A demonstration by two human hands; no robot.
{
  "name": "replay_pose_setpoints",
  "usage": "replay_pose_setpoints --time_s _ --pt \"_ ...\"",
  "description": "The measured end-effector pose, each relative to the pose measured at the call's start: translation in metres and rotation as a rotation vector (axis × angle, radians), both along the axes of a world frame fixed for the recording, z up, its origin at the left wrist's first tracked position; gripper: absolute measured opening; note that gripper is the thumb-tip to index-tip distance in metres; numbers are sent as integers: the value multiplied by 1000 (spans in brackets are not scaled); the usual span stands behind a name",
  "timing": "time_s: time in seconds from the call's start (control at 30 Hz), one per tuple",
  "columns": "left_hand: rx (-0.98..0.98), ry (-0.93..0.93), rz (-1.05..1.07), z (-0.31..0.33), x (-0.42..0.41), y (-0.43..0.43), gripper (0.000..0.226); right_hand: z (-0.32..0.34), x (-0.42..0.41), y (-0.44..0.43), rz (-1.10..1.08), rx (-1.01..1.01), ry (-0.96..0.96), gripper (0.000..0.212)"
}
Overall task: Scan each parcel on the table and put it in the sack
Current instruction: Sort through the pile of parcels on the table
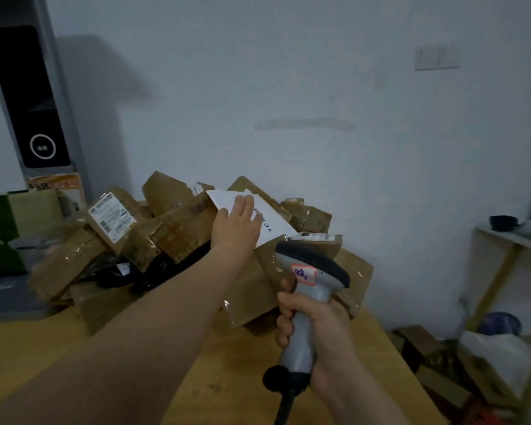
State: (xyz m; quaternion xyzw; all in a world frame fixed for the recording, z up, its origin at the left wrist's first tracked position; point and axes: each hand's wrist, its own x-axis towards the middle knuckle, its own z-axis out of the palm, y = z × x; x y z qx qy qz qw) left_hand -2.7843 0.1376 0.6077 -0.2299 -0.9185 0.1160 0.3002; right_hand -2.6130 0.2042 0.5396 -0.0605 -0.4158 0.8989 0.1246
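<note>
Left grip (236, 223) lies flat, fingers straight, on the white envelope (275, 225) at 12 o'clock; right grip (313, 325) wraps the barcode scanner (311, 273) at 5.

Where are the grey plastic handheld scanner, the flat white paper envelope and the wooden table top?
grey plastic handheld scanner (314, 294): head view, its neck below the pink sticker.
flat white paper envelope (275, 223): head view, its uncovered right half.
wooden table top (233, 363): head view, bare wood between the forearms.

Wall switch (436, 58) sat high above wooden shelf (500, 236); dark bowl (502, 223) on shelf; white bag (497, 348) under shelf; black panel (28, 96) far left of shelf.
</note>
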Motion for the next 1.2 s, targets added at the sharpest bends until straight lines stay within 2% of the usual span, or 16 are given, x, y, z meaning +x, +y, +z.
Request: replay_pose_setpoints --time_s 0.07,0.17,0.33,0.47,0.53,0.63,0.7,0.83,0.93,1.03,1.2 --pt "-80 35 35 4 -8 0 44 0 2 1 7 36 10 24" --pt "48 8 4 17 -14 -3 32 2 6 0 20 82 5 31" --pt "576 44 -150 68 5 -20 24 7 19 -10 1 205 -35 13" --pt "884 31 -222 103 38 -61 22 8 37 -30 11 259 -28 22" --pt "1044 -45 -260 107 51 -91 22 4 48 -44 35 284 -11 25" --pt "1426 -255 -334 92 80 -140 9 0 68 -71 104 307 -1 13" --pt "1569 -345 -329 73 104 -169 11 -2 82 -89 138 313 -13 16" --pt "1725 -400 -207 29 145 -233 18 -6 109 -127 214 273 -23 17" --pt "1745 -405 -126 -1 166 -271 18 -11 124 -151 249 311 -17 6" --pt "1782 -414 -80 -23 181 -297 17 -17 131 -170 230 352 -63 19" --pt "1851 -449 -29 -52 191 -321 11 -26 135 -192 226 330 -93 16"
